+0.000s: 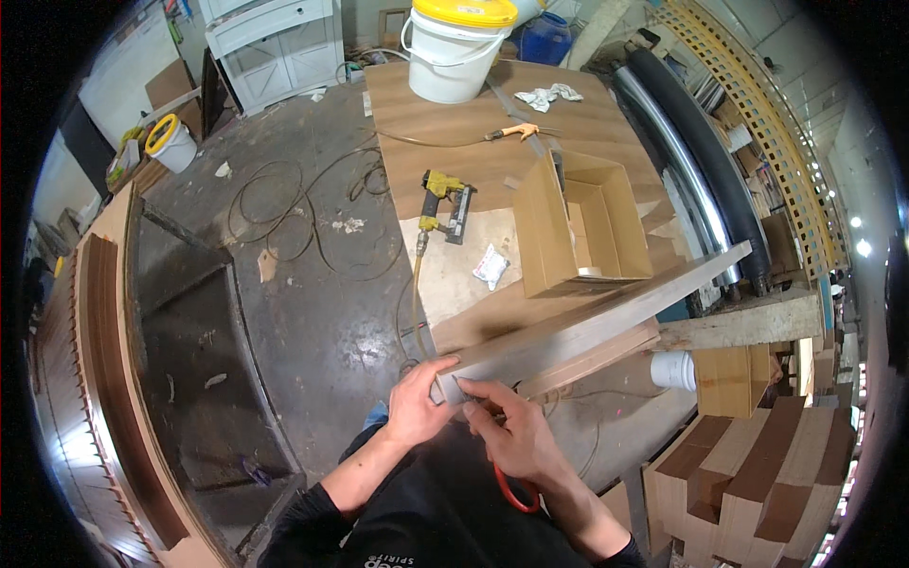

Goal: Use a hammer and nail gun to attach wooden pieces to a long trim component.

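A long pale wooden board (587, 327) runs from my body up to the right, its far end out over the table's right side. My left hand (417, 402) grips its near end, with the fingers round the edge. My right hand (516, 431) is closed beside that same end, thumb and forefinger pressed near the board's face. From under this hand sticks out the curved handle of a red-handled tool (519, 497); its working end is hidden by the fingers, so its kind does not show.
On the table (398, 104) lie a yellow nail gun (443, 204) with its hose, an open cardboard box (606, 222), a small packet (490, 267), an air blow gun (516, 133) and a white bucket (450, 57). Cartons (757, 464) are stacked right. A dark metal-framed stand (204, 369) is left.
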Available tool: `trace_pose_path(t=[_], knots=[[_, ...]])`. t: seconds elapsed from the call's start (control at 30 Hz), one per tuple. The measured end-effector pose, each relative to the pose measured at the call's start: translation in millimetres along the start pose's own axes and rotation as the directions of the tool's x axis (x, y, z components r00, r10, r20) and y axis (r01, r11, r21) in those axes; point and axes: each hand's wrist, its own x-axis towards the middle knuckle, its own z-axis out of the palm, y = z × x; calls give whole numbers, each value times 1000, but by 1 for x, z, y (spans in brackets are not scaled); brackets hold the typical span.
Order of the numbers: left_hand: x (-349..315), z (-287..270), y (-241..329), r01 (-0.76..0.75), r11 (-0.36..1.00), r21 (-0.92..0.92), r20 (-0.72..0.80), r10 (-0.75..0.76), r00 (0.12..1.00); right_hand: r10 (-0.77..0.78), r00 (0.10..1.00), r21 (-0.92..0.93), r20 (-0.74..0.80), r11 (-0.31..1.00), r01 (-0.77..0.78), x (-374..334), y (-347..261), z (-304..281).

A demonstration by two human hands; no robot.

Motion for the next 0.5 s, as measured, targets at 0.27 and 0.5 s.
trace_pose_path(t=[0.27,0.5], knots=[[-1,6,-11,134,990,-53,77,-130,989,-292,867,-136,403,918,372,-3,-18,35],[-4,0,-16,9,997,-80,128,1,992,-127,986,-29,109,991,131,-5,-24,0]])
